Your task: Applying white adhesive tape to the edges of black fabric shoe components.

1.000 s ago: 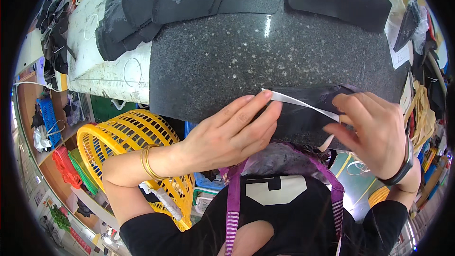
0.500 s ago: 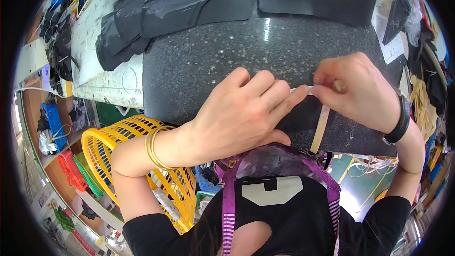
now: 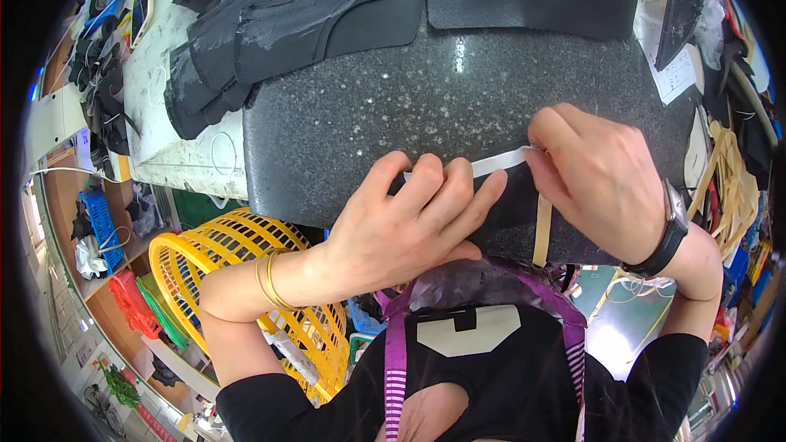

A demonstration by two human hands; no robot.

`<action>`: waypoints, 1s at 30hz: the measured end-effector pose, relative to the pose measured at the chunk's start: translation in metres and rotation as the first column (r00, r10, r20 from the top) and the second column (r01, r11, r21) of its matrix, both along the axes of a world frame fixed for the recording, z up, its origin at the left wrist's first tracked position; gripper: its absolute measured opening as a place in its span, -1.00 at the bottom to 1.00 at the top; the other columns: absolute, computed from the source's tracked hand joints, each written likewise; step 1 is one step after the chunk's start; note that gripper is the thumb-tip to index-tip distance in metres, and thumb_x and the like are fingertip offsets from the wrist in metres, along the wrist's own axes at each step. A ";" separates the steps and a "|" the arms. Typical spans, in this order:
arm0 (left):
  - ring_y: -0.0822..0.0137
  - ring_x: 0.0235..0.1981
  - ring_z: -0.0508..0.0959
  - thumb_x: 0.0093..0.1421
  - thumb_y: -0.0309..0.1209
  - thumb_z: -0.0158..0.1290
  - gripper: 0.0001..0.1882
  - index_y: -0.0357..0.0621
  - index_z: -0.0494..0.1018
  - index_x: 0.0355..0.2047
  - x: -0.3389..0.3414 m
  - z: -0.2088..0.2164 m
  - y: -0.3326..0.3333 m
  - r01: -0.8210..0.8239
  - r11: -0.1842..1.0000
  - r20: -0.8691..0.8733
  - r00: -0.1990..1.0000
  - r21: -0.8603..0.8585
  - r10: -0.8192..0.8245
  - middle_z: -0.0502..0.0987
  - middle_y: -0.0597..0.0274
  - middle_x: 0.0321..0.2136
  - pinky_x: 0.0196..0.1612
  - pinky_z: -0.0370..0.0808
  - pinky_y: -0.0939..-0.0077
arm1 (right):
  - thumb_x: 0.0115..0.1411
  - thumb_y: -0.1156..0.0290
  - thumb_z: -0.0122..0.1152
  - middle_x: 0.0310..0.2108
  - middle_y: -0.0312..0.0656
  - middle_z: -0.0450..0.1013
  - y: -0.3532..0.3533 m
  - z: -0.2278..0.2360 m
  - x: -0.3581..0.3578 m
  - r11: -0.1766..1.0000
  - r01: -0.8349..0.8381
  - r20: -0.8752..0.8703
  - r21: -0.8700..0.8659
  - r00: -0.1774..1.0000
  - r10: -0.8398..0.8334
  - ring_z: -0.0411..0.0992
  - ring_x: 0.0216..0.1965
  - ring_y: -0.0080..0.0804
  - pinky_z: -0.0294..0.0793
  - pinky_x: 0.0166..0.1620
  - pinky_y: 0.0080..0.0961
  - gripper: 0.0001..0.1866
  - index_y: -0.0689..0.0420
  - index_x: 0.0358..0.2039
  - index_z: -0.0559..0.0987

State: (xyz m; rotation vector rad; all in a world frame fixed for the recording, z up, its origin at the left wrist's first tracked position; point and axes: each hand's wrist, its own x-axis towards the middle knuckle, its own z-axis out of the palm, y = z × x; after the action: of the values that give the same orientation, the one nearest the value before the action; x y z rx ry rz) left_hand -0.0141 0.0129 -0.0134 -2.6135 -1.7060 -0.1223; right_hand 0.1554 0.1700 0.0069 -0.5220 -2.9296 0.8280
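Right of centre, a white strip (image 3: 501, 162) runs from under the left hand (image 3: 401, 225), fingers parted, to the pinching right hand (image 3: 602, 180).

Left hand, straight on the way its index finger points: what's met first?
Most likely the right hand, ahead and to the right, which pinches the white strip. The left hand seems to have its index fingertip at or just over that strip; depth is unclear here.

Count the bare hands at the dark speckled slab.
2. The left hand is spread over the white strip, near the front of the slab; the right hand pinches that strip farther right. No others appear hidden.
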 end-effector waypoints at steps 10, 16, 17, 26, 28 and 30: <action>0.23 -0.31 0.46 -0.07 -0.32 0.23 -0.49 -0.26 0.46 -0.08 0.002 -0.006 0.020 -0.087 0.996 0.413 0.907 0.009 0.075 0.44 0.13 -0.16 -0.30 0.48 0.42 | 0.01 0.60 0.20 -0.38 -0.10 0.31 -0.026 0.007 0.002 0.994 0.064 0.105 0.089 0.992 -0.073 0.41 -0.32 -0.09 0.44 -0.35 -0.23 -0.79 0.18 -0.36 0.36; 0.15 -0.26 0.49 -0.08 -0.33 0.23 -0.43 -0.29 0.42 -0.03 0.001 -0.006 0.031 -0.107 0.992 0.444 0.887 -0.063 0.124 0.47 0.09 -0.16 -0.21 0.51 0.38 | -0.01 0.56 0.10 -0.35 -0.11 0.29 -0.038 -0.003 0.005 0.988 0.010 -0.042 0.152 0.999 -0.004 0.37 -0.31 -0.20 0.48 -0.34 -0.36 -0.82 0.20 -0.34 0.41; 0.14 -0.26 0.49 -0.09 -0.34 0.24 -0.43 -0.29 0.42 -0.04 0.000 -0.008 0.032 -0.110 0.992 0.481 0.867 -0.063 0.127 0.47 0.09 -0.17 -0.20 0.51 0.37 | -0.01 0.56 0.10 -0.35 -0.11 0.29 -0.038 -0.002 0.007 0.987 0.002 -0.038 0.158 0.999 0.004 0.37 -0.31 -0.20 0.48 -0.34 -0.36 -0.82 0.20 -0.34 0.41; 0.09 -0.22 0.51 -0.09 -0.36 0.25 -0.48 -0.26 0.42 -0.10 -0.005 -0.013 0.031 -0.092 0.996 0.569 0.817 -0.020 0.088 0.49 0.07 -0.20 -0.18 0.50 0.33 | -0.03 0.62 0.23 -0.20 -0.06 0.40 -0.043 0.014 0.019 0.994 0.034 -0.090 -0.101 0.995 -0.043 0.44 -0.21 -0.07 0.47 -0.17 -0.30 -0.76 0.19 -0.33 0.43; 0.09 -0.22 0.51 -0.08 -0.37 0.24 -0.50 -0.26 0.43 -0.10 -0.004 -0.013 0.028 -0.079 0.996 0.544 0.835 -0.028 0.082 0.49 0.08 -0.20 -0.19 0.51 0.33 | 0.01 0.58 0.24 -0.35 -0.04 0.42 -0.028 0.018 0.014 0.991 0.056 -0.076 -0.120 0.995 -0.066 0.45 -0.34 -0.04 0.44 -0.32 -0.28 -0.81 0.19 -0.37 0.42; 0.13 -0.22 0.51 -0.07 -0.40 0.19 -0.57 -0.26 0.47 -0.15 0.002 -0.018 0.019 -0.106 0.961 0.447 0.894 0.256 -0.021 0.49 0.11 -0.19 -0.20 0.52 0.34 | 0.06 0.53 0.22 -0.52 -0.03 0.40 -0.019 0.016 0.008 0.985 0.103 -0.071 -0.139 0.991 -0.114 0.44 -0.48 -0.01 0.38 -0.44 -0.25 -0.84 0.21 -0.39 0.40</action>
State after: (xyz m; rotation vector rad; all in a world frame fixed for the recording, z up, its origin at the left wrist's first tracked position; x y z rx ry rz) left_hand -0.0124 0.0315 -0.0314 -2.4622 -1.7004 -0.9565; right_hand 0.1633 0.1509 0.0231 -0.6359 -2.7596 1.0139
